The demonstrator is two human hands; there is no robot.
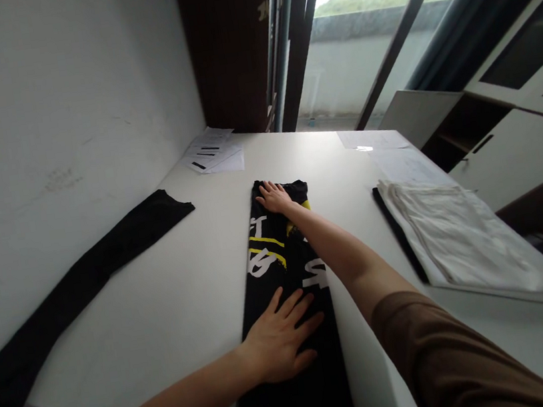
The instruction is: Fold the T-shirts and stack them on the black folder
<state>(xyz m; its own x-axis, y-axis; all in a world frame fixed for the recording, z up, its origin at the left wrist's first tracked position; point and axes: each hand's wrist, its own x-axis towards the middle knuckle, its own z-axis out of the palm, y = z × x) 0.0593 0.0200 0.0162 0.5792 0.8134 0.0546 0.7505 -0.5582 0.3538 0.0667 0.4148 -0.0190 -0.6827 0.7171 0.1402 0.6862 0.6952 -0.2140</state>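
Note:
A black folded garment (298, 395) with white lettering and yellow marks lies lengthwise on the white table (177, 324) in front of me. My left hand (283, 340) rests flat on its nearer half, fingers spread. Farther off, my right hand (273, 196) lies with fingers spread on the garment's far end, close to its left corner. Neither hand grips the cloth. My right forearm passes over part of the printed side and hides some of it.
To the left, a long black piece of clothing (107, 253) stretches along the wall side. Folded white cloth (458, 238) with a black edge lies at the right. Paper sheets (217, 154) sit at the far left corner, and more papers (400, 162) at the far right. A window (356, 50) stands behind.

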